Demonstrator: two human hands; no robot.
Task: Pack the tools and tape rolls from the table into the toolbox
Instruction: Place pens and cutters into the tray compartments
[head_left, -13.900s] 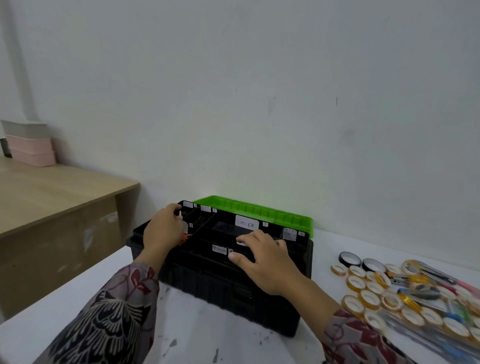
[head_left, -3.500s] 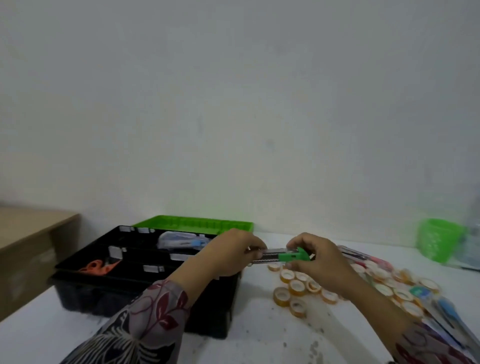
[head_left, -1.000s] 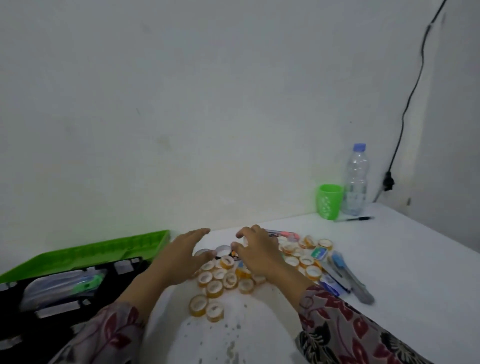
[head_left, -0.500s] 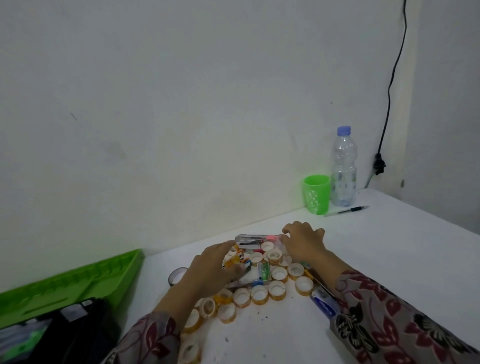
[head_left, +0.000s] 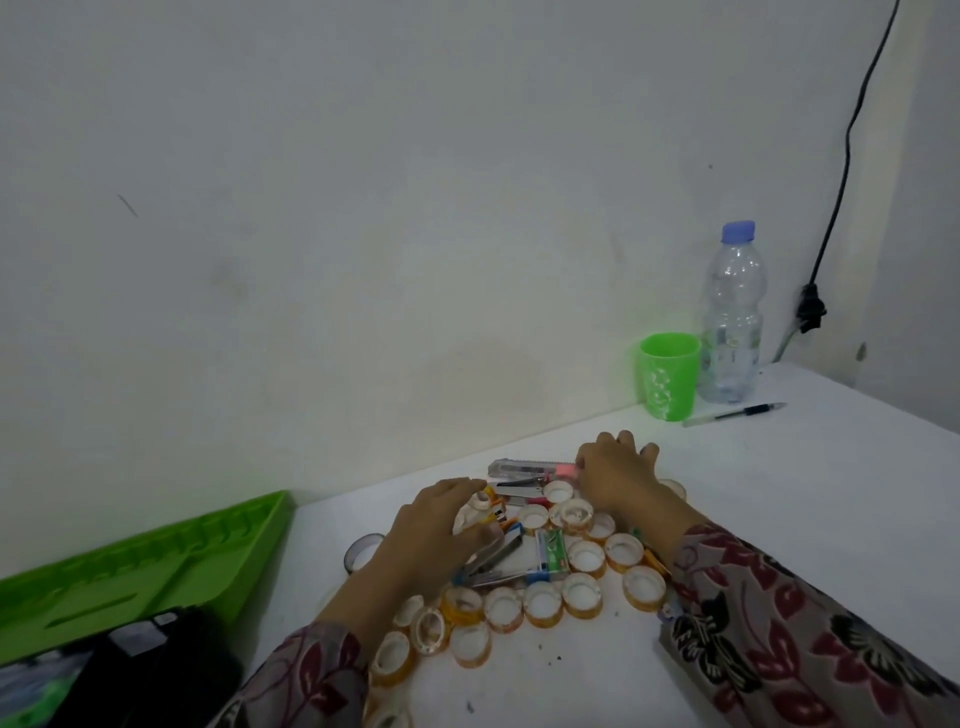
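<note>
While left hand (head_left: 431, 540) half-hides stapler (head_left: 501, 556), grip perhaps pinching

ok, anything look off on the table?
Minor only: dark specks dot the white table near the tape rolls; one roll at the pile's near-left edge sits tilted, most lie flat.

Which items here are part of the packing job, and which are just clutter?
Job:
- toolbox
- tape rolls
- staplers
- utility knife

Lying about:
- green cup
- water bottle
- pen
- wall cable
</note>
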